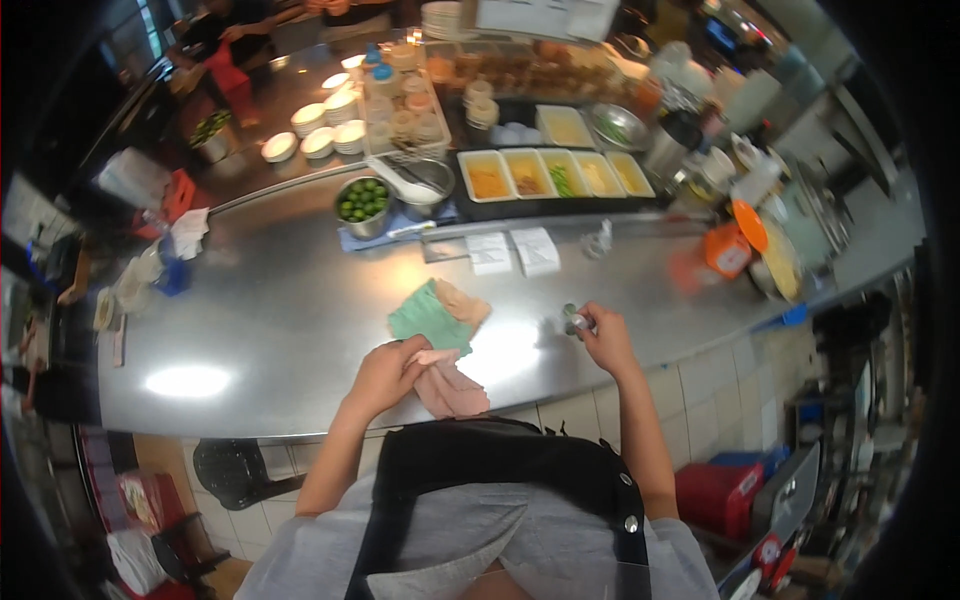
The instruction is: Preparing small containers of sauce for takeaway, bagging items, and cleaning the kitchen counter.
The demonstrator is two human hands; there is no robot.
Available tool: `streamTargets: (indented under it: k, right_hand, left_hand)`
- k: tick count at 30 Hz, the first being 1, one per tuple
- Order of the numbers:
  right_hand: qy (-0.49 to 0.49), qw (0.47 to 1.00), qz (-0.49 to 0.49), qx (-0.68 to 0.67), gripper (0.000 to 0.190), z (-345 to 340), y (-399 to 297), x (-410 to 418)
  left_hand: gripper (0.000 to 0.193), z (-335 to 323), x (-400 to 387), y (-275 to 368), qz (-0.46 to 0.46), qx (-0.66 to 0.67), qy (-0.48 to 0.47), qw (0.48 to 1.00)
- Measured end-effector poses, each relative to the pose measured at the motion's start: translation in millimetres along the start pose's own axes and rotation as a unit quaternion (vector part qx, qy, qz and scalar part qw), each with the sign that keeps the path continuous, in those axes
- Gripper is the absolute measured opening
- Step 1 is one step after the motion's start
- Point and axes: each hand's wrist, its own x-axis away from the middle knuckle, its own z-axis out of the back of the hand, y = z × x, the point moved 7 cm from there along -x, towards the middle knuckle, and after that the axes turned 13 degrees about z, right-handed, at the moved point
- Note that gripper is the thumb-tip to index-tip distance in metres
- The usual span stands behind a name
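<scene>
My left hand (391,373) pinches the edge of a pink cloth (452,390), which hangs down toward the near edge of the steel counter (285,307). Just beyond it, a crumpled green cloth (427,315) lies on the metal, with a tan cloth (463,304) beside it. Over the counter to the right, my right hand (606,337) holds a small clear and green object (573,319) between thumb and fingers. Exactly what this object is, I cannot tell.
Beyond the cloths stand a metal pot of green limes (362,202) and a white ladle (397,180). Two paper slips (535,251) lie near a crumpled clear plastic piece (598,240). White ingredient trays (487,176) line the back; an orange container (726,250) stands at right.
</scene>
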Motion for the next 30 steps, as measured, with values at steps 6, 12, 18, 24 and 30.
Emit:
streamTargets:
  k: [6, 12, 18, 24, 30]
  right_hand:
    - [-0.053, 0.99, 0.127, -0.014, 0.019, -44, -68, -74]
    - [-0.175, 0.914, 0.112, -0.348, 0.012, -128, -107, -106]
    - [-0.2, 0.742, 0.027, -0.639, 0.011, -182, -207, -118]
    - [-0.21, 0.808, 0.066, -0.547, 0.012, -221, -246, -152]
    - [-0.222, 0.858, 0.154, -0.437, 0.016, -322, -329, -195]
  left_hand:
    - [0.02, 31, 17, -44, 0.071, -0.012, 0.219, 0.973]
    - [0.026, 31, 44, -69, 0.141, 0.027, 0.227, 0.963]
    - [0.023, 56, 63, -118, 0.185, 0.246, 0.26, 0.915]
    - [0.03, 129, 74, -202, 0.17, 0.374, 0.296, 0.863]
    - [0.063, 196, 92, -221, 0.101, 0.008, 0.413, 0.905]
